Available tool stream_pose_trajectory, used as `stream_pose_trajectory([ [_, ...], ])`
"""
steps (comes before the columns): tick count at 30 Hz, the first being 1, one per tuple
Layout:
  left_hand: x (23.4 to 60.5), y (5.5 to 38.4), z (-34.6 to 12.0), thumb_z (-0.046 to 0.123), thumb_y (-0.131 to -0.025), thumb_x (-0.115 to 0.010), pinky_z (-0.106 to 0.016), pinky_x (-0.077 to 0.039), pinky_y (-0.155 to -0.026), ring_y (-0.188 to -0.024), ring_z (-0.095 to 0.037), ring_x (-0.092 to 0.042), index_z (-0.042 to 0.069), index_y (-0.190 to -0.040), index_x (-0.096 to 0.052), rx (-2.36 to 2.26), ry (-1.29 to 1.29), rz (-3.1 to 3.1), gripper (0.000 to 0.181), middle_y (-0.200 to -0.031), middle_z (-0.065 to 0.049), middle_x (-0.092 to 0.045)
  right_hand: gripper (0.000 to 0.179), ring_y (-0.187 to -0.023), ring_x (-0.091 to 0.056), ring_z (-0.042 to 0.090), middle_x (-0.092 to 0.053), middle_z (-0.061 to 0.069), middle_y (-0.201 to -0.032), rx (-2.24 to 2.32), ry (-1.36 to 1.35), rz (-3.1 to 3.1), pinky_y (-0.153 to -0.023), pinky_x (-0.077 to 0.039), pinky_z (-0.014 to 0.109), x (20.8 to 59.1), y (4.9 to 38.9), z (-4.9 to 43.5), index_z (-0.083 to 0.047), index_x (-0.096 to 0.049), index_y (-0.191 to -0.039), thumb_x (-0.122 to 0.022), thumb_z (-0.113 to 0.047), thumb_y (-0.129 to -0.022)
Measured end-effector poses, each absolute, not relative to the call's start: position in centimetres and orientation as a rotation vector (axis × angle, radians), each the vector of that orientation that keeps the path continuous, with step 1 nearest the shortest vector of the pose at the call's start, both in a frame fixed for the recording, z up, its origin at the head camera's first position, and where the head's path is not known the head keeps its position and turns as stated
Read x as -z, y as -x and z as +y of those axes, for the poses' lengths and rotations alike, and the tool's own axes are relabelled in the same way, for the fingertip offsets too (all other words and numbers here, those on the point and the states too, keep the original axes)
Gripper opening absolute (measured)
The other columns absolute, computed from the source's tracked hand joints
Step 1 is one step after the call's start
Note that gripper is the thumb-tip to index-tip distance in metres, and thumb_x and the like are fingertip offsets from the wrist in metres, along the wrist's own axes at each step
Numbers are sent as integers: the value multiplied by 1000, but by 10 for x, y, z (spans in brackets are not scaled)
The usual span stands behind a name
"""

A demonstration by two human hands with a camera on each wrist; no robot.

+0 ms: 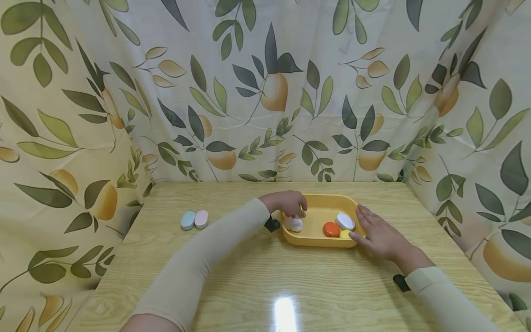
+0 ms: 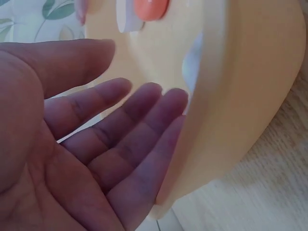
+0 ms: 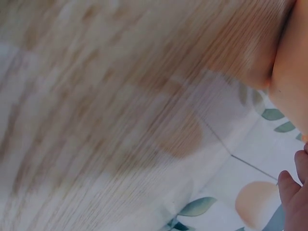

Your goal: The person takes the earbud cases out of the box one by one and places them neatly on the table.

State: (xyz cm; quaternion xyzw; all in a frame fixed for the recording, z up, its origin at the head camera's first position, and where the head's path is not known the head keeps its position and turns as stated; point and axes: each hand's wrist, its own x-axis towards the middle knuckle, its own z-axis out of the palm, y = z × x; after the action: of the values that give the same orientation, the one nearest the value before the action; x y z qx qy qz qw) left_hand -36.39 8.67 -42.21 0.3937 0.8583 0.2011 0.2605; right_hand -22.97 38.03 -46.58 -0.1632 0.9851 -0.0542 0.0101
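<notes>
A yellow tray (image 1: 321, 242) stands on the table. My left hand (image 1: 286, 203) reaches over its left end, fingers loosely bent with nothing between them; the left wrist view shows this hand (image 2: 110, 139) from the palm side. Just below those fingers lies a white piece (image 1: 293, 224). Toward the tray's right end are a red-orange round piece (image 1: 331, 229), a white oval piece (image 1: 345, 221) and a yellow piece (image 1: 345, 234), partly hidden by the rim and thumb. My right hand (image 1: 381, 237) lies along the tray's right rim with straight fingers.
To the left on the wooden table (image 1: 249, 286), a light blue oval piece (image 1: 188, 220) and a pink one (image 1: 201, 219) sit side by side. A leaf-and-fruit patterned curtain (image 1: 265, 129) borders the table at the back and both sides.
</notes>
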Motion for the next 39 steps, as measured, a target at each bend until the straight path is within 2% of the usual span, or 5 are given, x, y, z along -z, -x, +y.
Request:
stream_pose_trajectory([
  [6, 424, 362, 94, 21, -91, -70, -21, -48, -61, -69, -10, -59, 5, -117, -67, -305, -1112, 2397, 30, -87, 1, -65, 88, -143, -10, 44, -9, 26, -158, 169, 497, 3077, -113, -16, 59, 468, 229, 381, 10, -15, -150, -41, -56, -99],
  [14, 428, 359, 101, 20, -87, -75, -25, -48, -80, -100, -12, -56, 10, -120, -67, -147, -1130, 2427, 35, -119, 2, -63, 89, -143, -11, 43, -10, 26, -158, 189, 504, 3083, -113, -16, 59, 470, 225, 381, 11, -16, -150, -39, -58, -99],
  [21, 427, 351, 105, 20, -88, -73, -22, -32, -52, -59, -12, -38, 8, -76, -52, -184, -1031, 2375, 27, -70, 2, -38, 89, -143, -11, 43, -9, 25, -158, 197, 493, 3087, -113, -16, 58, 471, 225, 381, 9, -15, -150, -40, -59, -99],
  [26, 426, 342, 104, 16, -87, -73, -27, -47, -52, -58, -14, -47, 11, -69, -53, -257, -918, 2353, 27, -67, 3, -44, 89, -144, -11, 42, -9, 24, -159, 190, 489, 3094, -113, -17, 58, 473, 228, 380, 8, -15, -151, -40, -59, -99],
  [39, 436, 328, 110, 28, -92, -68, -36, -53, -64, -57, -22, -51, 0, -66, -61, -437, -714, 2307, 39, -62, -9, -53, 89, -143, -12, 42, -9, 25, -158, 182, 524, 3091, -113, -17, 57, 471, 231, 384, 10, -15, -150, -38, -59, -99],
])
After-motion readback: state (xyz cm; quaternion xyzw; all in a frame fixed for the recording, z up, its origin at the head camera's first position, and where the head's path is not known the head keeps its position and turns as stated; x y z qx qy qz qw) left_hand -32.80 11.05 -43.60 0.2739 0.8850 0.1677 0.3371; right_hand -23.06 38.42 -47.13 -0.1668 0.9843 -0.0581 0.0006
